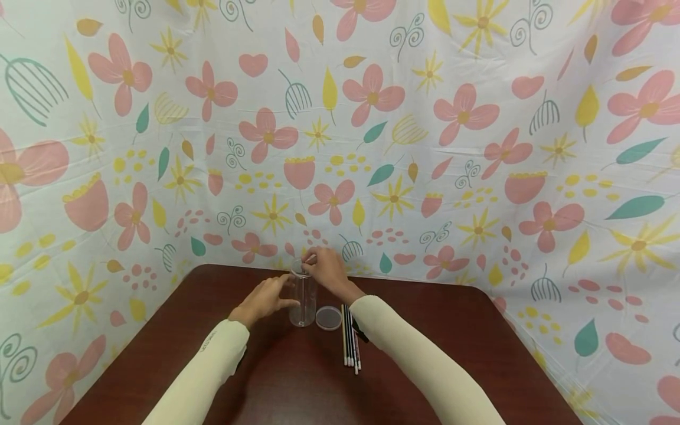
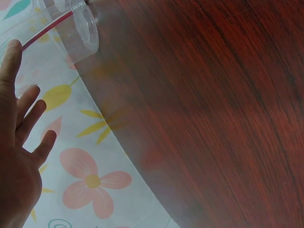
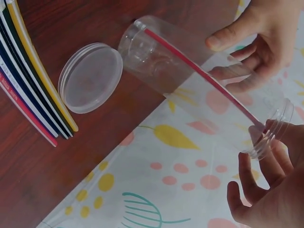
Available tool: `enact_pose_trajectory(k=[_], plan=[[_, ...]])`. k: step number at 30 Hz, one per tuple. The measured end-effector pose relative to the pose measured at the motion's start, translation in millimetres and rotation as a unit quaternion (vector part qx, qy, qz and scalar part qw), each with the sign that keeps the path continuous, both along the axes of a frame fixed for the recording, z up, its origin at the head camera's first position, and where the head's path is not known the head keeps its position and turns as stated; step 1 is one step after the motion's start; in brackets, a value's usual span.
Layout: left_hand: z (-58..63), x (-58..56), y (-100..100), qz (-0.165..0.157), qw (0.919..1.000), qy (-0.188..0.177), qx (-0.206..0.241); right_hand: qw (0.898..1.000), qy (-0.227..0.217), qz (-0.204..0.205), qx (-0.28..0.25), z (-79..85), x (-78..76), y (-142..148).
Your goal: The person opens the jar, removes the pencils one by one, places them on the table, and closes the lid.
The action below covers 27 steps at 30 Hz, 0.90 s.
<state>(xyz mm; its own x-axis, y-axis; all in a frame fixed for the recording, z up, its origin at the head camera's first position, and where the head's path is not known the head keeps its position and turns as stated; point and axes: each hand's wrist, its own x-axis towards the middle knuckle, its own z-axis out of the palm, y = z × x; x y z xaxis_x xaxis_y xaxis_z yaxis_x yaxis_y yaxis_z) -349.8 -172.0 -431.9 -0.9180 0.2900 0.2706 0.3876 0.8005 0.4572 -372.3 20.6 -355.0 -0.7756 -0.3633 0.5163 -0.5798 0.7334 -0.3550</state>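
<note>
A clear plastic jar [image 1: 303,304] stands upright near the table's far edge, its lid off. Inside it is a red pencil [image 3: 204,73], one end at the jar's bottom. My right hand [image 1: 326,271] is at the jar's mouth, pinching the pencil's upper end with the fingertips. My left hand [image 1: 264,300] is at the jar's left side, thumb and fingers spread and fairly straight around its wall; whether they touch it I cannot tell. In the left wrist view the fingers of the left hand [image 2: 21,128] are extended beside the jar [image 2: 71,35].
A clear round lid [image 1: 329,317] lies just right of the jar. Several pencils [image 1: 347,339] lie side by side right of the lid, under the right forearm. The dark wooden table [image 1: 287,378] ends at a flower-patterned cloth [image 1: 329,147] hung behind it.
</note>
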Motion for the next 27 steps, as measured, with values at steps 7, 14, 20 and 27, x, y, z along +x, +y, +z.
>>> enact_pose_trajectory(k=[7,14,20,27], plan=[[-0.2,0.2,0,-0.009,0.9999,-0.007,0.010,1.000,-0.004,-0.001,-0.006,-0.8,1.9,2],[-2.3,-0.6,-1,-0.003,1.0000,-0.001,0.004,0.999,-0.016,0.014,-0.028,1.9,3.3,5],[-2.8,-1.0,-1,-0.007,0.9999,0.000,0.012,0.997,-0.021,0.032,-0.061,9.6,-0.9,9],[-1.2,0.2,0,-0.008,0.9999,0.006,0.012,0.995,0.001,0.047,-0.091,20.0,-9.6,20]])
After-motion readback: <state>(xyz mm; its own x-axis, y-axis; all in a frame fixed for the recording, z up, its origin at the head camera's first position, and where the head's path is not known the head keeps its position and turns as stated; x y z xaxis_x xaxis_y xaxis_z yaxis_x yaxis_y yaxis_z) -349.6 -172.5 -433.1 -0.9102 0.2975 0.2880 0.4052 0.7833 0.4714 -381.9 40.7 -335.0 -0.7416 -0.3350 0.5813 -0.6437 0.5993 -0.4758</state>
